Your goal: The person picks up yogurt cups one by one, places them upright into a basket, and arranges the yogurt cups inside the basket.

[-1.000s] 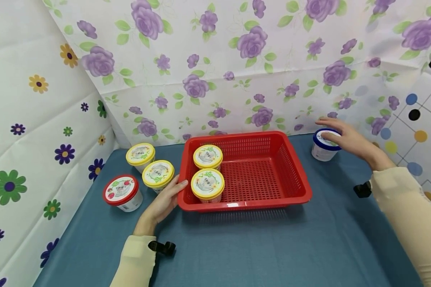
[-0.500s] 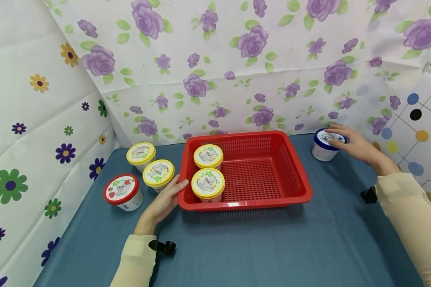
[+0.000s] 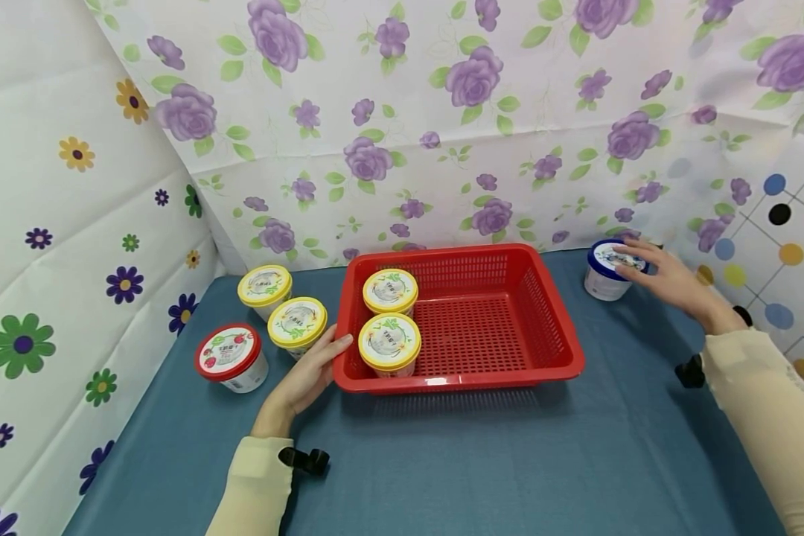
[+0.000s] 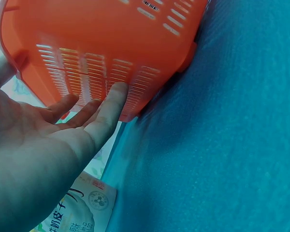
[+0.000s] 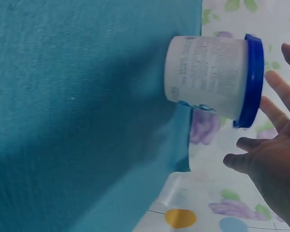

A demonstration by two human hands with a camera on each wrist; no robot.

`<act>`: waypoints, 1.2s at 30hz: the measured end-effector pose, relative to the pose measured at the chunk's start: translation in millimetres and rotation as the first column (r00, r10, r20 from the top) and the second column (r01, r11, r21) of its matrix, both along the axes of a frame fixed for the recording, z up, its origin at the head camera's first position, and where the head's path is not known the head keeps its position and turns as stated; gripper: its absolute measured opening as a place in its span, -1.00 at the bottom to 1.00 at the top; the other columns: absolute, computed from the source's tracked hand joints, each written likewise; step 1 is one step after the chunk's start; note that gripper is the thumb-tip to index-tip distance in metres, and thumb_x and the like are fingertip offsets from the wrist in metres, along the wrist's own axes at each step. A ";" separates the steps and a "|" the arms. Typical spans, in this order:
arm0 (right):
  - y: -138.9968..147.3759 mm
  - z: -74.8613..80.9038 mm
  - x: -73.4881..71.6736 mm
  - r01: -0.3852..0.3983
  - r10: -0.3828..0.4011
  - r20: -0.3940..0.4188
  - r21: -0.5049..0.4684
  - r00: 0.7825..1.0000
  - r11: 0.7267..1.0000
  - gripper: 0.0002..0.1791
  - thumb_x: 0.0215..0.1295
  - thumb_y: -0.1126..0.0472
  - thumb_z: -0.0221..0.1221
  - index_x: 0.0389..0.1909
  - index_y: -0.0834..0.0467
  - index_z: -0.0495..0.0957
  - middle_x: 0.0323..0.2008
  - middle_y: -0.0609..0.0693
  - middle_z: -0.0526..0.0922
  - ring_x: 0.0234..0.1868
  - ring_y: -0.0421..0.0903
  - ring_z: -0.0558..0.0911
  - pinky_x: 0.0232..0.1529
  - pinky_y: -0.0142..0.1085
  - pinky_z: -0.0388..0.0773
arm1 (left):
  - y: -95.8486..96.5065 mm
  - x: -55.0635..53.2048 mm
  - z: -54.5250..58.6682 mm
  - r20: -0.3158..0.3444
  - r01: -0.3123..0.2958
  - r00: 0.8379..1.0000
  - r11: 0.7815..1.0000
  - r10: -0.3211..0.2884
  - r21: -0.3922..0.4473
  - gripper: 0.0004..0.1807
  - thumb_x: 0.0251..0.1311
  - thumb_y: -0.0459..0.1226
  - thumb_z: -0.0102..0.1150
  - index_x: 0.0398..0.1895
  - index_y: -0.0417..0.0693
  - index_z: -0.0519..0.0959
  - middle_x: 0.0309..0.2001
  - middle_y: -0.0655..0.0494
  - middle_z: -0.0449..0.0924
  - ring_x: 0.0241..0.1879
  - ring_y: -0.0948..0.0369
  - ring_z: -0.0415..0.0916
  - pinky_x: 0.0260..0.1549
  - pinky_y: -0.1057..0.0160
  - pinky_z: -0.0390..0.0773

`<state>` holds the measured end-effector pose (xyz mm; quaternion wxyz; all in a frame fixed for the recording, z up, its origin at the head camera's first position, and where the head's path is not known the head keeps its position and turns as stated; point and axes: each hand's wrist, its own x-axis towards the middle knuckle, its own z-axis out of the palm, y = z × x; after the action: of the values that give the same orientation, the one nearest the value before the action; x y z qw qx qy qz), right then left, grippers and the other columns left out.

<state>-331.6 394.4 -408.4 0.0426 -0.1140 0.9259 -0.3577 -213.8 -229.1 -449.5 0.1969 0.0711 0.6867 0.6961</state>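
Note:
My left hand (image 3: 303,381) holds the left end of a red plastic basket (image 3: 455,381), thumb over its rim. In the left wrist view the fingers (image 4: 111,108) lie against the slotted outer wall. Two tubs with yellow lids, a rear yellow-lidded tub (image 3: 390,290) and a front yellow-lidded tub (image 3: 390,342), stand inside at the left. Far right, a white tub with a blue lid (image 3: 606,279) stands upright on the table. My right hand (image 3: 677,283) is spread beside its lid, and the right wrist view shows the fingertips (image 5: 273,77) close to the blue rim, gripping nothing.
Left of the basket stand two more yellow-lidded tubs, one yellow-lidded tub (image 3: 264,289) behind another yellow-lidded tub (image 3: 296,324). A red-lidded tub (image 3: 229,353) stands farther left. Flowered cloth walls (image 3: 429,171) border the blue-covered table (image 3: 455,469) behind and at the sides.
My right hand has shifted right, from over the blue lid to its right side. The blue-lidded tub stays in place. My left hand keeps its hold on the basket.

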 end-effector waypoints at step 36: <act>-2.4 -33.3 -3.9 0.100 -0.107 -0.059 -0.114 0.992 0.988 -0.27 0.55 -0.07 0.19 0.55 0.25 0.28 0.64 0.26 -0.07 0.59 0.42 -0.11 0.38 0.53 -0.10 | -1.9 -0.3 -1.9 0.015 0.001 1.000 1.000 -0.001 0.000 -0.22 0.59 -0.02 -0.07 0.70 0.03 -0.12 0.59 -0.08 0.11 0.52 -0.04 0.13 0.45 -0.04 0.30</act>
<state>-335.5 392.1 -441.6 -0.0124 -0.0794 0.9101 -0.4065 -214.1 -231.0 -451.4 0.2027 0.0662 0.6852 0.6964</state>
